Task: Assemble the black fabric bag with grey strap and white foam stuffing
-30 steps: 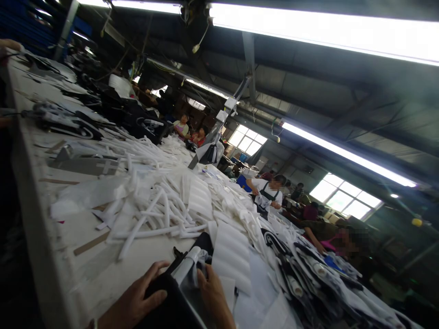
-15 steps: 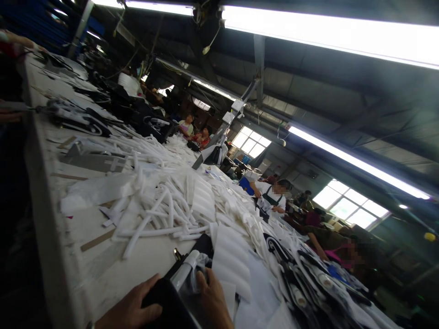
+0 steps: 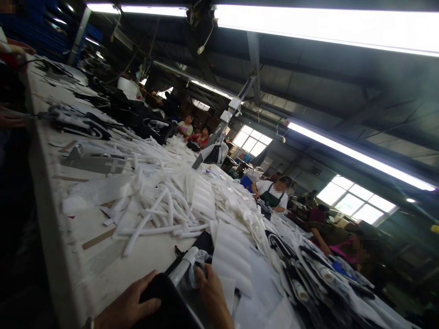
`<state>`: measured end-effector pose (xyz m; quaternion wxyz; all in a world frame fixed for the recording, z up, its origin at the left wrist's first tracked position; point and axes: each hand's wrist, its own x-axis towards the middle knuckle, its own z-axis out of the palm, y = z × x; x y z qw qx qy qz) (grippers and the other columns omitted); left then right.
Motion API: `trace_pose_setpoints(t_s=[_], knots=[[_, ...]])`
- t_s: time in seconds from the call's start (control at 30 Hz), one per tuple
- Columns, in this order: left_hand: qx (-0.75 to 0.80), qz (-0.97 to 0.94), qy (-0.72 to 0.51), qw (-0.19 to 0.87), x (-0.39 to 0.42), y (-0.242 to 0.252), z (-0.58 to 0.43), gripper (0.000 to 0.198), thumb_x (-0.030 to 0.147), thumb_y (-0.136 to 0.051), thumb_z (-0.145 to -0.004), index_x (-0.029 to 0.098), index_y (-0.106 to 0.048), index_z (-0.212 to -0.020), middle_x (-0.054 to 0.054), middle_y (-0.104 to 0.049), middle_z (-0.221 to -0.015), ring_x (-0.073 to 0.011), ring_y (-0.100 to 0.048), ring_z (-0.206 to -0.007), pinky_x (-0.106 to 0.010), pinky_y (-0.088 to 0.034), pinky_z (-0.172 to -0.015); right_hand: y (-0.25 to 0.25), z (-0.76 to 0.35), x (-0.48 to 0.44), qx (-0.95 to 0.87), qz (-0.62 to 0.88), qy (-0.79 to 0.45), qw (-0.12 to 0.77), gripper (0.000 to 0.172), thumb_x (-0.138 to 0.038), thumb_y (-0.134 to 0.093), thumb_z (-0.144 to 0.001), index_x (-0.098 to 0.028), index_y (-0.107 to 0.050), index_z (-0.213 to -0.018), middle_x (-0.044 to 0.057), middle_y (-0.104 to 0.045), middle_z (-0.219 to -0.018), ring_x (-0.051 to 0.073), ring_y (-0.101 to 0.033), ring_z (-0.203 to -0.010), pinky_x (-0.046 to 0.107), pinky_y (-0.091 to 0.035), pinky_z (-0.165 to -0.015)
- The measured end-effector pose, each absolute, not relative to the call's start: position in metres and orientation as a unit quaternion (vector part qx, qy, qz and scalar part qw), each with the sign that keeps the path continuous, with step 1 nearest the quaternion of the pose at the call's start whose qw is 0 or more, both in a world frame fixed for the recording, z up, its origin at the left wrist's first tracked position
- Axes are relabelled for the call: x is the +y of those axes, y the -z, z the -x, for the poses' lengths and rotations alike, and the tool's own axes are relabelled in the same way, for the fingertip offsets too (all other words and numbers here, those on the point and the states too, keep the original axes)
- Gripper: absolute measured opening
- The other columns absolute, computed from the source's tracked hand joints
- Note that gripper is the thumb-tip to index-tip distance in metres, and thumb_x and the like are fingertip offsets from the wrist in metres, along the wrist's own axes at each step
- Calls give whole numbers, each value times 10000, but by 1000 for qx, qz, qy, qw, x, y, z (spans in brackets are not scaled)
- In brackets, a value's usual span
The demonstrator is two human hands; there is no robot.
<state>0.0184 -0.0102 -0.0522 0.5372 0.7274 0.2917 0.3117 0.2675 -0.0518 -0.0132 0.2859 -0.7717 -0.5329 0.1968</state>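
Note:
My left hand [image 3: 128, 305] lies at the bottom edge, its fingers spread flat over a black fabric piece [image 3: 164, 306]. To its right, my right hand [image 3: 212, 297] has its fingers curled on a grey-white fabric piece [image 3: 194, 269] that runs up from the black one. Both pieces rest on the long white worktable [image 3: 68, 274]. A stack of ribbed white foam pads [image 3: 231, 258] sits just beyond my right hand. Only the near parts of both hands show.
White foam strips [image 3: 161, 205] are heaped across the table's middle. Black and white shoe parts [image 3: 308, 278] pile to the right and far left [image 3: 78, 123]. Other people [image 3: 274, 194] work along the far side. Another person's hands [image 3: 12, 119] reach in at the left edge.
The view has shifted slightly. My hands stay on the same pieces, with the left fingers a little lower on the black fabric. The person across the table has leaned somewhat.

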Motion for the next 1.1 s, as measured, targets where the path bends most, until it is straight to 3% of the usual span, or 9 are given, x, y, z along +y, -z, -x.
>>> trace_pose_setpoints(t_s=[0.13, 0.27, 0.43, 0.53, 0.67, 0.73, 0.83, 0.93, 1.1], knots=[[300, -750, -329, 489, -5, 43, -9, 489, 612, -617, -762, 238, -620, -1076, -24, -700, -1016, -279, -617, -1036, -314, -506, -904, 13, -267, -50, -526, 787, -184, 263, 306, -411, -487, -881, -206, -639, -1049, 126, -710, -1021, 304, -641, -1034, 397, -441, -889], [278, -795, -378, 384, 3, -22, -10, 364, 458, -528, -884, 206, -590, -1139, -61, -652, -1150, -257, -566, -1139, -329, -427, -1005, 13, -270, -49, -508, 790, -203, 278, 286, -418, -515, -867, -200, -648, -999, 122, -706, -991, 296, -643, -1017, 397, -432, -889], [112, -936, -197, 270, 5, -101, -84, 190, 200, -502, -907, 188, -676, -982, -38, -703, -988, -172, -639, -920, -237, -460, -855, 15, -276, -47, -486, 759, -250, 355, 231, -337, -581, -819, -171, -672, -953, 111, -709, -996, 281, -610, -1060, 380, -401, -945], [81, -985, -4, 151, 1, -97, -136, 204, 96, -546, -824, 154, -723, -906, -94, -735, -953, -222, -659, -871, -289, -482, -783, 5, -289, -49, -464, 733, -283, 409, 218, -279, -610, -769, -137, -695, -911, 111, -721, -972, 259, -631, -1018, 339, -448, -896], [67, -985, 96, 127, -4, -63, -168, 150, 57, -621, -697, 146, -736, -659, -86, -713, -642, -223, -652, -637, -304, -491, -642, -20, -325, -77, -397, 729, -283, 481, 417, -439, -507, -830, -124, -662, -1055, 111, -722, -931, 215, -684, -845, 326, -526, -739], [67, -983, 119, 122, -5, -49, -172, 120, 65, -653, -641, 146, -742, -636, -90, -695, -580, -241, -648, -593, -323, -502, -612, -25, -344, -103, -362, 738, -263, 505, 425, -443, -562, -778, -138, -650, -1060, 100, -719, -933, 196, -688, -831, 299, -538, -707], [77, -983, 117, 121, -6, -36, -175, 211, 70, -671, -601, 86, -772, -786, -172, -734, -712, -315, -673, -655, -386, -531, -603, -13, -359, -143, -303, 767, -254, 505, 328, -346, -688, -613, -147, -659, -871, 54, -695, -745, 183, -666, -648, 272, -529, -550], [91, -982, 101, 128, -6, -30, -174, 502, 106, -702, -611, -3, -698, -1100, -263, -729, -905, -374, -684, -727, -436, -544, -588, 18, -355, -169, -259, 780, -289, 492, 278, -308, -737, -503, -163, -622, -711, 1, -621, -579, 165, -584, -452, 272, -475, -398], [107, -981, 84, 139, -7, -25, -170, 816, 173, -766, -580, 103, -541, -1361, -223, -731, -950, -398, -687, -748, -452, -545, -567, 52, -347, -174, -169, 752, -340, 539, 480, -539, -791, -497, -195, -567, -746, -27, -559, -556, 145, -555, -417, 252, -447, -366]])
